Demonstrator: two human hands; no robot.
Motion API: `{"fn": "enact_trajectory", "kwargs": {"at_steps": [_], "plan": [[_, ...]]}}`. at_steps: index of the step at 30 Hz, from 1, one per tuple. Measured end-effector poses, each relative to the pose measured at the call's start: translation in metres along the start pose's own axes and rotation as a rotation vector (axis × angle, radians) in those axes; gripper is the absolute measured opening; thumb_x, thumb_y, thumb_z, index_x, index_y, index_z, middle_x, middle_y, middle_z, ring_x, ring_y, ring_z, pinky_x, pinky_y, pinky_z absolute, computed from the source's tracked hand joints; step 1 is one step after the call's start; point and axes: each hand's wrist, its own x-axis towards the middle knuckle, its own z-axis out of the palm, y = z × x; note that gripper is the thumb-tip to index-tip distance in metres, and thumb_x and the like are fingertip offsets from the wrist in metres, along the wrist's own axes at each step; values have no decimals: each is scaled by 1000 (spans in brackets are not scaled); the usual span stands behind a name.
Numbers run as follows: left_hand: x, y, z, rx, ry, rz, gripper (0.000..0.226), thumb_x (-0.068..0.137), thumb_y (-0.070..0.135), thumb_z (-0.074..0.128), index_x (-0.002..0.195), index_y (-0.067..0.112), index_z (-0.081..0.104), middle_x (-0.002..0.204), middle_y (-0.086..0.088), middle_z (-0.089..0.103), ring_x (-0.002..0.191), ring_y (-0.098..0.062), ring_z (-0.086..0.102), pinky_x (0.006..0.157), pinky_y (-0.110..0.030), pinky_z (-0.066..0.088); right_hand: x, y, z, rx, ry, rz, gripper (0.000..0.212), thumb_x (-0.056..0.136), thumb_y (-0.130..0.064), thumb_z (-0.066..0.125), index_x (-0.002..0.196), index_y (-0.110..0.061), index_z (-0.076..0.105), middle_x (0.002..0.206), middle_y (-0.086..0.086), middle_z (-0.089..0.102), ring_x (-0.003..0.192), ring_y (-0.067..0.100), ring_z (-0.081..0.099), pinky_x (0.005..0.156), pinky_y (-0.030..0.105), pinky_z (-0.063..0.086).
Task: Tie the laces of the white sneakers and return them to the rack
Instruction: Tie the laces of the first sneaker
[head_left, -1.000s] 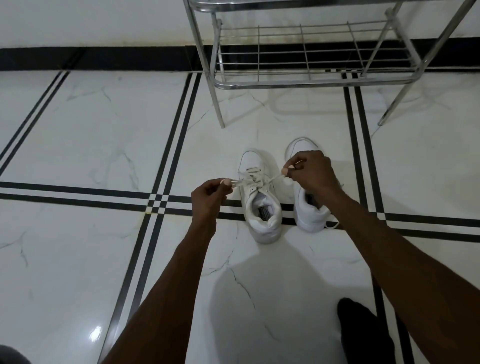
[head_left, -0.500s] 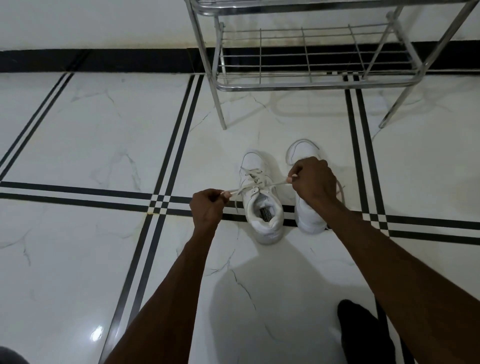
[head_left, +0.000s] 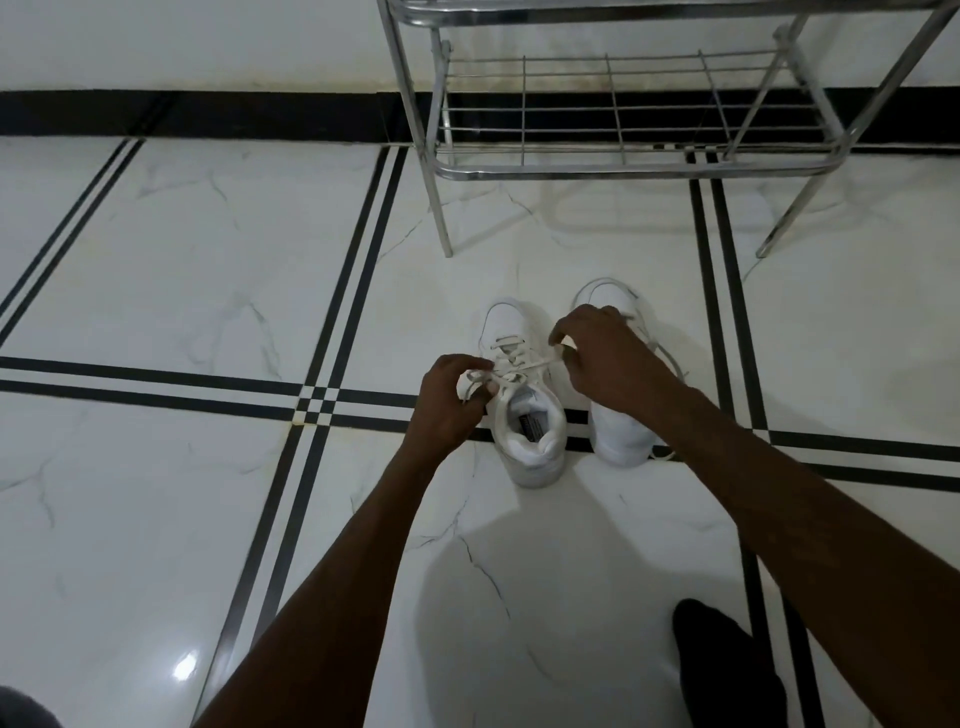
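- Writing: a dark label sits inside the left sneaker (head_left: 524, 400) on its insole; its print is too small to read. No brand can be made out on either shoe.
- Count: two white sneakers, two hands, one metal rack (head_left: 623, 130), one dark sock (head_left: 727, 670) at the near right.
- Place: both sneakers stand side by side on the white tile floor (head_left: 182, 260), near the rack's front but apart from it, straddling a black floor stripe.
- Direction: each shoe's long axis runs near to far, toes toward the rack, heels toward the person.
- Left hand (head_left: 449, 400): fingers pinched together on a loop of the left sneaker's lace (head_left: 511, 369).
- Right hand (head_left: 608, 358): fingertips pinched on the other end of that lace, drawn rightward; the hand covers the middle of the right sneaker (head_left: 621, 431).
- The right sneaker's lace trails loose on its right side.
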Motion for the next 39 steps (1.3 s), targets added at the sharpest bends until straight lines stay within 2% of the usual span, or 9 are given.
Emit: {"fn": "enact_trajectory", "kwargs": {"at_steps": [3,8,14,18,23,27,30,34,39], "plan": [[2,4,-1,-1,52,69,14,88,16,75,101,12,75,103,4,70,104,-15,62,91,-20,45,2,-15,-1,157,-65,-51,29,84,-29,63,109,-17,71,111,8,70,104,26,63,100,42,43],[10,5,-1,209,72,1,9,91,18,71,94,26,71,110,6,71,109,-19,61,93,-43,50,-2,-33,9,155,-131,-97,30,75,-27,80,104,-24,74,117,2,64,113,25,50,96,40,46],[12,6,2,73,46,44,12,95,10,65,100,20,66,107,2,66,108,-21,53,90,-34,44,3,-47,12,212,-151,-53,14,74,-15,79,87,-15,75,99,6,68,96,25,62,83,32,47],[7,2,2,-24,196,-39,10,100,25,60,107,18,60,109,2,63,106,-18,55,87,-37,50,8,-40,4,513,1,315,11,85,-14,67,95,-12,63,89,-4,63,83,15,60,63,20,43],[3,3,3,-100,27,-61,31,98,16,63,128,16,59,123,5,62,114,-13,56,97,-32,48,14,-13,-5,469,200,539,53,82,-16,77,125,-1,49,118,17,62,104,28,60,81,26,42],[5,8,9,-86,-54,-79,37,92,6,68,129,11,66,124,-11,69,113,-23,64,100,-39,52,7,-2,-6,289,178,326,81,77,-5,79,147,-11,39,147,20,40,131,36,43,106,43,41],[8,5,12,12,2,-171,26,92,21,70,118,21,74,111,-3,74,104,-21,67,93,-45,56,4,5,8,116,-78,36,59,78,-1,74,134,-17,62,153,15,43,135,36,44,107,44,42],[9,-2,13,59,14,-219,20,91,38,65,106,31,77,97,7,79,96,-15,73,86,-48,59,-3,1,11,73,-174,16,40,88,-5,61,126,-18,68,121,11,73,110,29,68,91,44,55],[4,5,17,330,106,-102,20,98,31,60,108,23,77,106,-3,74,102,-28,65,90,-49,51,2,-1,12,-1,-195,-20,27,86,0,57,105,-7,75,95,15,72,91,33,69,76,42,55]]}}
